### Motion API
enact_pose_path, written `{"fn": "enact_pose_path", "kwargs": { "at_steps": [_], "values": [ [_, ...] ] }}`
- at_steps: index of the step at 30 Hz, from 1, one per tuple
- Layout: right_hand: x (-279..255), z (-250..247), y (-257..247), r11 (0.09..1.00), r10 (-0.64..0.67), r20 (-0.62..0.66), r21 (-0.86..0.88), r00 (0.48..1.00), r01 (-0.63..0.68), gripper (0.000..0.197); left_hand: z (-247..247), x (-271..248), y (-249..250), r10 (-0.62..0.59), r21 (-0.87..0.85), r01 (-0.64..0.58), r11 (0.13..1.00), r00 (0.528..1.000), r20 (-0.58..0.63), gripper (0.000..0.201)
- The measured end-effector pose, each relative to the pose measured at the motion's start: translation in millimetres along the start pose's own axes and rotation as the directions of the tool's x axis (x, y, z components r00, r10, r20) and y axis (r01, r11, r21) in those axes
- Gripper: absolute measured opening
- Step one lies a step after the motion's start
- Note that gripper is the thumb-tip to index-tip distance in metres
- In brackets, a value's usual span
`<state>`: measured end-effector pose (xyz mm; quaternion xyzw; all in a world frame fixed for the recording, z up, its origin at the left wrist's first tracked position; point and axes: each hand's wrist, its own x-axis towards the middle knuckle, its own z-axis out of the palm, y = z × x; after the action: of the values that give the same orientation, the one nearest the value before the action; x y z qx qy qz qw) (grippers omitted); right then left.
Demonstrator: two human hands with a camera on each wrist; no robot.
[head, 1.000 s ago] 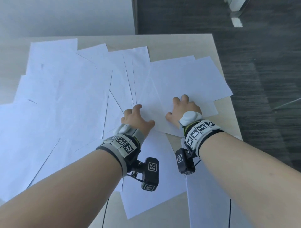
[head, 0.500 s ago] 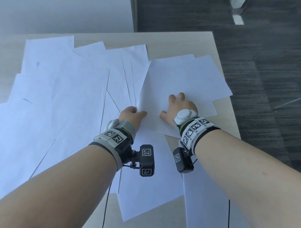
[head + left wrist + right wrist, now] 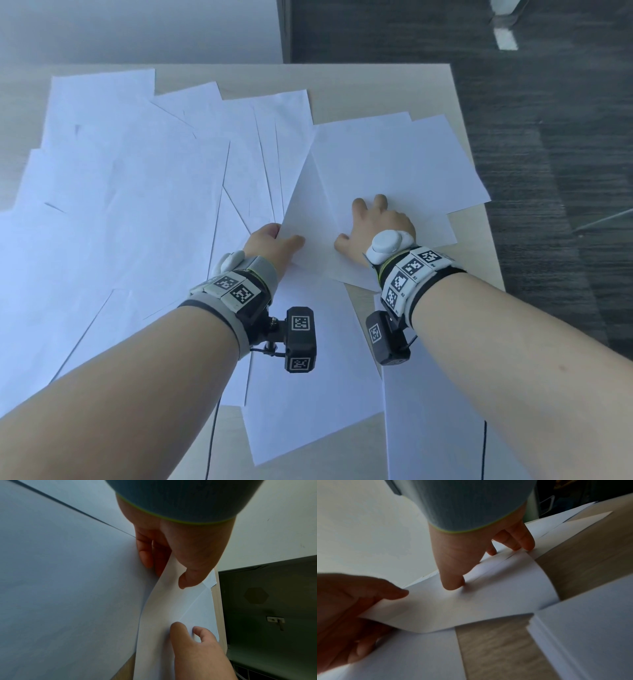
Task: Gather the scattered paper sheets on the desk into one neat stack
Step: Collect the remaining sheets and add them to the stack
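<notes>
On blank sheets (image 3: 394, 164) — left hand (image 3: 270, 245) pinches one, right hand (image 3: 376, 226) presses fingertips down.

This looks like an office. A pale wood-grain desk (image 3: 394, 89) is strewn with plain white paper sheets (image 3: 137, 205). Dark grey carpet (image 3: 548, 171) lies from 12 to 3 o'clock, and a plain pale wall (image 3: 137, 31) stands at 11 o'clock.

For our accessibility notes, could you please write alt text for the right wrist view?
The right hand presses its fingertips down on a white paper sheet while the left hand pinches that sheet's lifted, curling edge. More sheets lie around it on the light wooden desk.
</notes>
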<state>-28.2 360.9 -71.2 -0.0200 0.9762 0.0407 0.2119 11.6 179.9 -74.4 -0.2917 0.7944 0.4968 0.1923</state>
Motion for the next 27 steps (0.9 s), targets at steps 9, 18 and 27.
{"fn": "enact_pose_path", "kwargs": {
  "at_steps": [9, 18, 27],
  "values": [
    [1.1, 2.6, -1.0, 1.000, -0.004, -0.019, 0.000, 1.000, 0.004, 0.060, -3.0, -0.9, 0.1, 0.018, 0.003, -0.018, 1.000, 1.000, 0.019, 0.014],
    [3.4, -0.8, -2.5, 0.999, 0.016, -0.007, 0.036, 1.000, -0.016, 0.055, -4.1, -0.1, -0.4, 0.022, 0.001, -0.022, 1.000, 0.999, 0.036, 0.016],
    [-1.6, -3.3, 1.4, 1.000, 0.014, 0.013, 0.019, 1.000, -0.015, 0.065, -4.3, -1.6, 0.3, 0.036, -0.001, -0.036, 0.999, 0.998, 0.043, 0.014]
  ]
}}
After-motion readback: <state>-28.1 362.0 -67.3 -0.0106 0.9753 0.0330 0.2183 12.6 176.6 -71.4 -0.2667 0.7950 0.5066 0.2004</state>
